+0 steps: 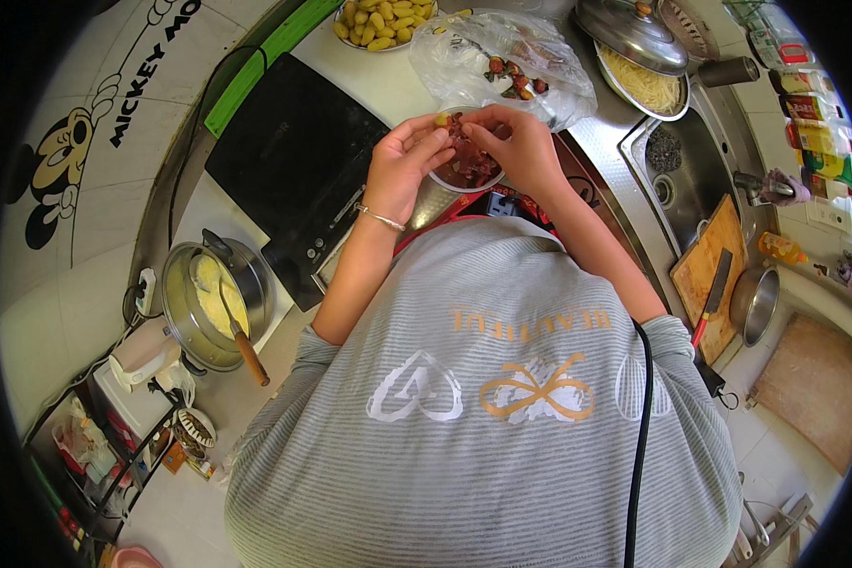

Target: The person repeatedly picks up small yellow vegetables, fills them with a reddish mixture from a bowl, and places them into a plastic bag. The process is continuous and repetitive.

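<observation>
My left hand (410, 160), with a bracelet at the wrist, pinches a small yellow-and-red fruit (443, 121) between thumb and fingers. Close beside it, my right hand (515, 138) has its thumb and forefinger together near the fruit; whether it grips a bit of skin is too small to tell. Below both hands stands a round bowl (461, 189) with dark red skins (476, 162) in it. Just beyond lies a clear plastic bag (561, 53) with several red fruits (515, 77) on it or inside. A plate of yellow peeled-looking fruits (383, 21) sits farther off.
A black induction cooker (295, 163) lies to the left, near a steel pot (174, 305) holding yellow food and a wooden-handled utensil (245, 348). On the right are shredded food under a metal lid (635, 32), a sink (696, 177), and a cutting board (703, 277) bearing a knife (716, 287).
</observation>
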`<state>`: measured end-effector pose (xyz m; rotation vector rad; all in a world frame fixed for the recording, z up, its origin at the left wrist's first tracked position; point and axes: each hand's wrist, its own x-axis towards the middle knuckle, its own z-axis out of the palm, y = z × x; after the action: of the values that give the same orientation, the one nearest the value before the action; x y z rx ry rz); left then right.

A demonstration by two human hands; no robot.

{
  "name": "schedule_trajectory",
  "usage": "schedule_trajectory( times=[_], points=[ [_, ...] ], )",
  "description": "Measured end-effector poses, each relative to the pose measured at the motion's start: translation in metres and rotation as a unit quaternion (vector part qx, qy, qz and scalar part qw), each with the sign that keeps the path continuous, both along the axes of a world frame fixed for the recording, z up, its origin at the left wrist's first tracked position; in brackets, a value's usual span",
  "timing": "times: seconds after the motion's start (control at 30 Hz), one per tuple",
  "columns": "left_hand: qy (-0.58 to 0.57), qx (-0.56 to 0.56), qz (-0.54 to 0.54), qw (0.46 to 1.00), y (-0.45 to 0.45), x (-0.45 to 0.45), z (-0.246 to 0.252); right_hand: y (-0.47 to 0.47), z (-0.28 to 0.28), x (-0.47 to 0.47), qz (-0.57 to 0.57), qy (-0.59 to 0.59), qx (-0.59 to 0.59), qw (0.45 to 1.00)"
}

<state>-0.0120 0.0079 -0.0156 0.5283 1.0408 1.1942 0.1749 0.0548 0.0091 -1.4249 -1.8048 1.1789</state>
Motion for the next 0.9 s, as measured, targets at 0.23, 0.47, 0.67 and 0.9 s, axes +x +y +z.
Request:
schedule_trajectory(
  times=[0.23, 0.47, 0.67, 0.9],
  points=[
    [0.045, 0.039, -0.004, 0.998, 0.0, 0.008, 0.005, 0.0, 0.016, -0.007, -0.015, 0.037, -0.025, 0.999],
    [0.074, 0.072, 0.022, 0.994, -0.001, 0.017, 0.008, -0.003, 0.014, -0.011, -0.037, 0.047, -0.016, 0.998],
    [0.01, 0.05, 0.028, 0.998, 0.0, 0.02, 0.01, -0.003, 0.005, -0.013, -0.063, 0.097, -0.03, 0.993],
    [-0.14, 0.001, -0.003, 0.99, 0.001, 0.004, -0.002, -0.001, 0.002, -0.005, -0.061, 0.246, -0.18, 0.951]
  ],
)
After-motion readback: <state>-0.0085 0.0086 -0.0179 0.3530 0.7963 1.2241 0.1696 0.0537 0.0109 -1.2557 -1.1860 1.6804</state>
